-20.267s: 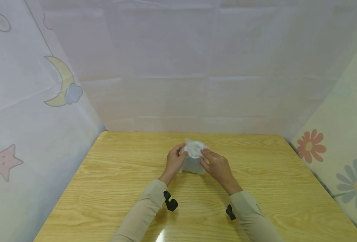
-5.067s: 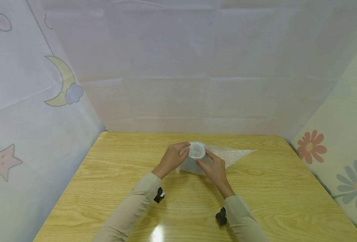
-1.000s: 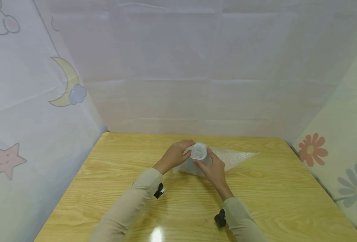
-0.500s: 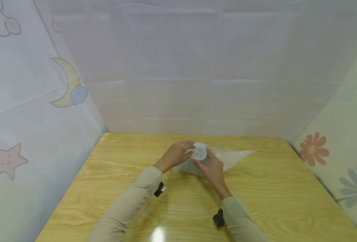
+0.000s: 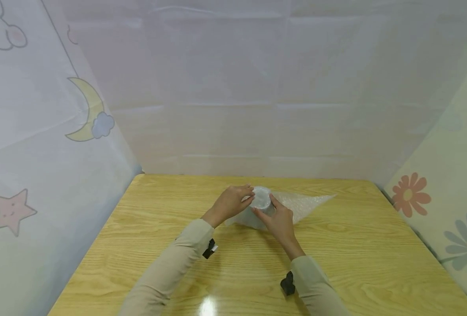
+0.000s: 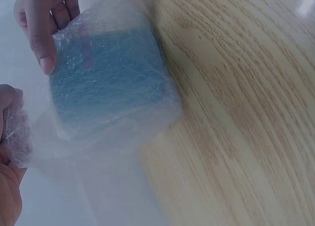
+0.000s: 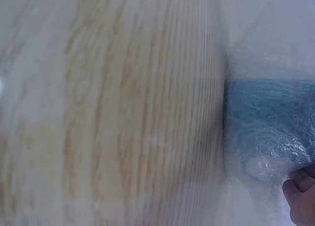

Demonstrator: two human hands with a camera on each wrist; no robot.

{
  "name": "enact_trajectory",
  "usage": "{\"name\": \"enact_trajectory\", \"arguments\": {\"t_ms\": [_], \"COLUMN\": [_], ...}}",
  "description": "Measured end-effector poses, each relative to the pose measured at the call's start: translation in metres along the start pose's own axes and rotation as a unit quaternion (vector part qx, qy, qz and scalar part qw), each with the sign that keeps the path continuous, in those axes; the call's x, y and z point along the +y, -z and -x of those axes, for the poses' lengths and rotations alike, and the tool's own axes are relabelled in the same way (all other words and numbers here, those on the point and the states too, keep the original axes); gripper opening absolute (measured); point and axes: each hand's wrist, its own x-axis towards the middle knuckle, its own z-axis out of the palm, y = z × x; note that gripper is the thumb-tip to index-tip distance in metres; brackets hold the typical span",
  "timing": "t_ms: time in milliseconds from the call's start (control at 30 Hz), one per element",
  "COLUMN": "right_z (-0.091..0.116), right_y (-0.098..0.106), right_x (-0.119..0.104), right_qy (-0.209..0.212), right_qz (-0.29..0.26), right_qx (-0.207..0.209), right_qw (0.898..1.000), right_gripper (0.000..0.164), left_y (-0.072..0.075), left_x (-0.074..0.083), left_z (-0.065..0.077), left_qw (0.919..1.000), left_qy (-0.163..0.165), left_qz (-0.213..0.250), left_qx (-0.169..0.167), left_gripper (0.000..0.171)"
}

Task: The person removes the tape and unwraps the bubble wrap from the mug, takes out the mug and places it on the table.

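Looking down from the head, finding a round-topped wrapped bundle [image 5: 262, 198] near the far edge of the table [image 5: 158, 206], about midway between its far corners. Lying right of the left hand [image 5: 229, 202], whose fingers pinch together at the top's left side; lying up and left of the right hand [image 5: 279, 221], thumb and finger spread around its near and right sides. Touching both hands, so neither nearer. Trailing a tail of bubble wrap [image 5: 304, 204] toward the table's right edge.

Showing, from the left wrist, teal sides under the wrap, left fingers clamped on a bunched fold, right thumb along the side. Standing upright, apparently, with no clear long axis.

Showing, from the right wrist, fingertips against the wrap; cannot tell there how far round they reach.
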Motion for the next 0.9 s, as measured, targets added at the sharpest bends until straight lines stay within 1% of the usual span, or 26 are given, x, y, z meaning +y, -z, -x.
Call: {"name": "enact_trajectory", "arguments": {"t_ms": [200, 333, 433, 700, 900], "right_z": [0.0, 0.0006, 0.0008, 0.0014, 0.001], "right_y": [0.0001, -0.0005, -0.0007, 0.0004, -0.0008], "right_x": [0.0004, 0.0017, 0.0019, 0.0012, 0.0021], "right_qy": [-0.008, -0.005, -0.002, 0.002, 0.0], "right_qz": [-0.005, -0.012, -0.017, -0.021, -0.018], "right_qx": [-0.006, -0.003, -0.001, 0.001, -0.001], "right_qw": [1.0, 1.0, 1.0, 1.0, 1.0], "right_gripper": [0.082, 0.082, 0.08, 0.081, 0.082], "left_y": [-0.0009, -0.0029, -0.0043, -0.0071, -0.0041], "left_x": [-0.0002, -0.0017, -0.0034, -0.0064, -0.0059], "left_z": [-0.0005, -0.0011, -0.0007, 0.0013, 0.0011], "left_qw": [0.9998, 0.9991, 0.9988, 0.9981, 0.9956], "left_qy": [-0.006, -0.012, -0.012, 0.001, 0.035], "left_qz": [0.005, 0.011, 0.012, 0.026, 0.053], "left_qx": [0.019, 0.038, 0.046, 0.056, 0.069], "left_gripper": [0.014, 0.009, 0.008, 0.011, 0.012]}}
